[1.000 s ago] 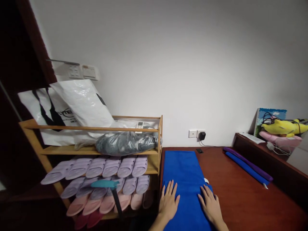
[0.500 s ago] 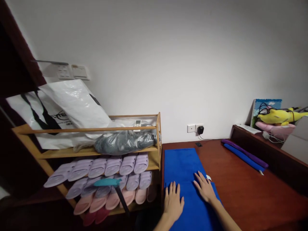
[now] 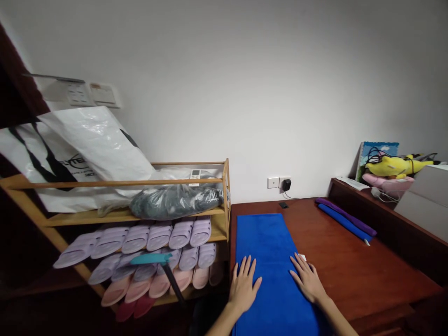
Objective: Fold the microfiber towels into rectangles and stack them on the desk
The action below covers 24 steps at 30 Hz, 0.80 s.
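A long blue cloth [image 3: 269, 238], which looks like a towel, lies spread on the reddish-brown wooden tabletop [image 3: 343, 275]. My left hand [image 3: 243, 287] rests flat on its left edge, fingers apart. On the opposite edge lies my right hand [image 3: 308, 280], also with fingers spread. A small white tag [image 3: 303, 257] sticks out from the cloth's right edge beside the right fingertips. Neither hand grips anything. Toward the far right of the table lie a blue cloth roll [image 3: 341, 221] and a purple cloth roll [image 3: 350, 218], side by side.
A wooden rack [image 3: 226, 205] at the left holds slippers [image 3: 136, 238], white bags [image 3: 101, 144] and a plastic-wrapped dark bundle [image 3: 175, 201]. A black plug [image 3: 286, 185] sits in the wall. On the raised ledge at right lies a yellow plush toy [image 3: 392, 165].
My hands have moved apart to the cloth's two edges. The crease across the cloth now looks flatter. The view has shifted slightly to the right.
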Each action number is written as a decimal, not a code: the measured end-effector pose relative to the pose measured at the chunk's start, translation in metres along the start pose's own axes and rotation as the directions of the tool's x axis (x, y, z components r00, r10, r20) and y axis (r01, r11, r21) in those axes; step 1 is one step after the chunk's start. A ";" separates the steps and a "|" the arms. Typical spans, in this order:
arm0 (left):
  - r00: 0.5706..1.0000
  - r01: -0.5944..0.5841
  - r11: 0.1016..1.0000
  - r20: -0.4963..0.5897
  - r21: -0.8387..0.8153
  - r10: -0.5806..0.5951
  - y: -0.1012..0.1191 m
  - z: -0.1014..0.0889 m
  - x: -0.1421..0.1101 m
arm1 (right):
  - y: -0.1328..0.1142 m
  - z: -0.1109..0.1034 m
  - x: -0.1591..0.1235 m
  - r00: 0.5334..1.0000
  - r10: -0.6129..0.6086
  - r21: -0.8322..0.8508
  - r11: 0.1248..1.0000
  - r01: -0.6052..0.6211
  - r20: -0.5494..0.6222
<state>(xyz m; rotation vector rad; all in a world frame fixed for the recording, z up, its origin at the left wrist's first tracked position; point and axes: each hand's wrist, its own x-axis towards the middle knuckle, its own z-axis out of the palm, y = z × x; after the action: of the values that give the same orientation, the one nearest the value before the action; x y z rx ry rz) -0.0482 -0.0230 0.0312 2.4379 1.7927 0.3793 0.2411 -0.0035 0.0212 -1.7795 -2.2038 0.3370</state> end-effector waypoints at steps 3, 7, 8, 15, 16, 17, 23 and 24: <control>1.000 -0.010 0.999 -0.009 -0.031 0.009 0.003 0.002 -0.012 | 0.008 -0.004 -0.015 1.000 -0.019 0.015 1.000 0.019 0.016; 0.998 -0.018 0.998 -0.053 -0.068 0.015 0.005 0.008 -0.029 | 0.021 -0.012 -0.034 0.994 -0.105 -0.049 0.993 0.104 -0.024; 0.998 -0.018 0.997 -0.060 -0.075 0.014 0.006 0.009 -0.033 | 0.024 -0.014 -0.038 0.990 -0.134 -0.061 0.989 0.132 -0.038; 0.998 0.052 0.985 -0.038 -0.167 -0.059 0.004 -0.014 -0.030 | 0.041 -0.027 -0.036 0.999 -0.017 0.018 1.000 0.018 -0.035; 0.996 0.083 0.978 -0.022 -0.192 -0.089 0.002 -0.020 -0.026 | 0.042 -0.028 -0.033 0.999 0.033 0.024 0.999 -0.033 -0.009; 0.994 0.105 0.970 0.002 -0.219 -0.107 -0.001 -0.025 -0.022 | 0.043 -0.029 -0.029 0.997 0.072 0.026 0.997 -0.072 0.018; 0.986 0.165 0.936 0.084 -0.312 -0.146 -0.025 -0.045 -0.005 | 0.039 -0.035 -0.017 0.996 0.082 0.044 0.995 -0.084 0.042; 0.985 0.170 0.927 0.092 -0.334 -0.147 -0.028 -0.048 -0.004 | 0.037 -0.036 -0.017 0.997 0.065 0.056 0.996 -0.068 0.043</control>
<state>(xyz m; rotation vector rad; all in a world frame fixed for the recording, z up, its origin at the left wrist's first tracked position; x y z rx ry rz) -0.0874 -0.0223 0.0707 2.0328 1.7153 0.5385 0.2915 -0.0121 0.0404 -1.8337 -2.1429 0.4510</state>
